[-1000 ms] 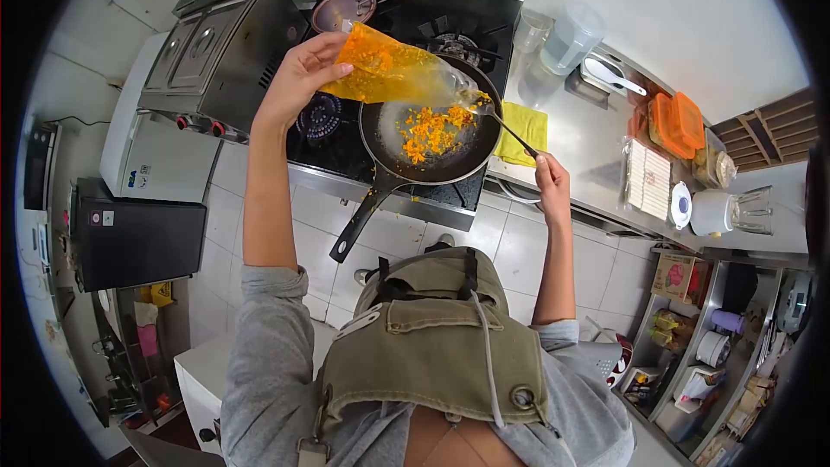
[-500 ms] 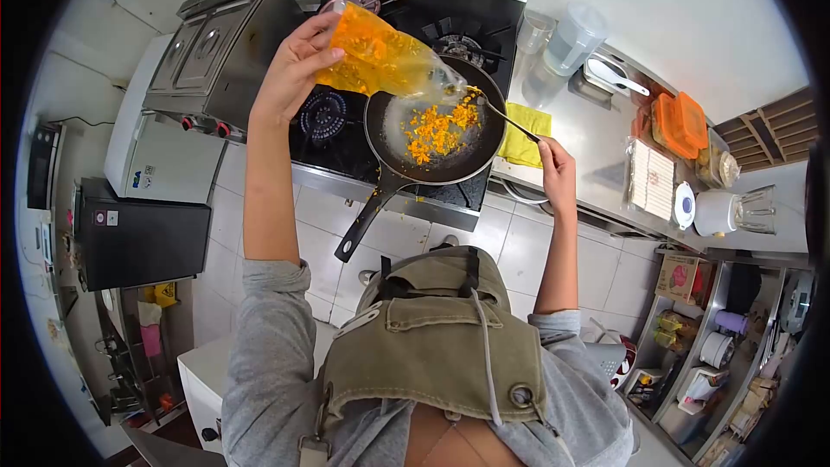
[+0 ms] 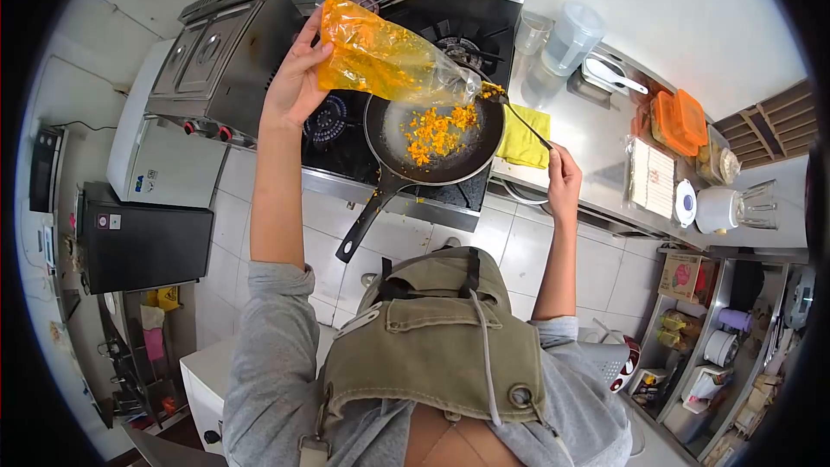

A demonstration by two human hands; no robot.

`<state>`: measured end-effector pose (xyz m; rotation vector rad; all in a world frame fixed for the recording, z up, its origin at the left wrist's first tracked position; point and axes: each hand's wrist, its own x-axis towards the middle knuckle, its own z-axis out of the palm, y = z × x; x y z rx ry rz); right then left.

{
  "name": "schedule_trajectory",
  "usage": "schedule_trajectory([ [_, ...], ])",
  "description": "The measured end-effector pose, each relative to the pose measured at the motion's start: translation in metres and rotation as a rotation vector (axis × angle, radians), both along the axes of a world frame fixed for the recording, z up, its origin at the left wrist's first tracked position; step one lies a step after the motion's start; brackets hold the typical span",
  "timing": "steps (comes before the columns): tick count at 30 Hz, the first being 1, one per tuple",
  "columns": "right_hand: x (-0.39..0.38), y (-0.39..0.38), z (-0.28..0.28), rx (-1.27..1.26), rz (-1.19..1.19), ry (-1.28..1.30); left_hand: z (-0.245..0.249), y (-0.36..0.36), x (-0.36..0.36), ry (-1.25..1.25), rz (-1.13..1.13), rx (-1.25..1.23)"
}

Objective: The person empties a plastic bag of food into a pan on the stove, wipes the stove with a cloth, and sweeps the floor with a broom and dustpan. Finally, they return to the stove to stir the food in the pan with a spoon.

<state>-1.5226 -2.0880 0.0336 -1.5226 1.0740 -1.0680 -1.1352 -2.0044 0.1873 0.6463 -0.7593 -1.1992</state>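
My left hand grips the upper end of a clear plastic bag with orange bits stuck inside. The bag tilts down to the right over a black frying pan on the stove. Chopped orange food lies in the pan. My right hand is closed on the handle of a dark spoon; its head, carrying orange bits, is beside the bag's lower end. The pan handle points toward me, untouched.
Gas burners flank the pan on the stove. A yellow cloth lies on the counter to the right, with a clear pitcher behind it. Farther right stand orange containers and a blender. Orange crumbs dot the stove's front edge.
The bag has shifted slightly and is more stretched out toward the right. The spoon head has moved a little right, away from the pan's middle, and my right hand has moved slightly right and down.
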Motion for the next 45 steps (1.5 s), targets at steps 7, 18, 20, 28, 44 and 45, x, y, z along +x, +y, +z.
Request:
schedule_trajectory([
  [7, 0.016, 0.008, 0.009, -0.007, 0.138, -0.017, -0.012, -0.006, -0.017, 0.008, -0.027, 0.069],
  [18, 0.025, 0.027, 0.023, 0.549, 0.383, -0.359, -0.023, 0.009, -0.042, -0.651, -0.098, 0.274],
  [20, 0.027, 0.027, 0.029, 0.562, 0.377, -0.333, -0.021, 0.011, -0.053, -0.687, -0.077, 0.205],
  [28, 0.037, 0.033, 0.035, 0.559, 0.321, -0.314, -0.051, 0.005, -0.073, -0.582, 0.135, 0.286],
  [44, 0.036, 0.042, 0.040, 0.491, 0.244, -0.217, -0.067, 0.000, -0.088, -0.554, 0.264, 0.326],
  [45, 0.035, 0.042, 0.037, 0.516, 0.261, -0.237, -0.069, 0.000, -0.088, -0.577, 0.289, 0.337],
])
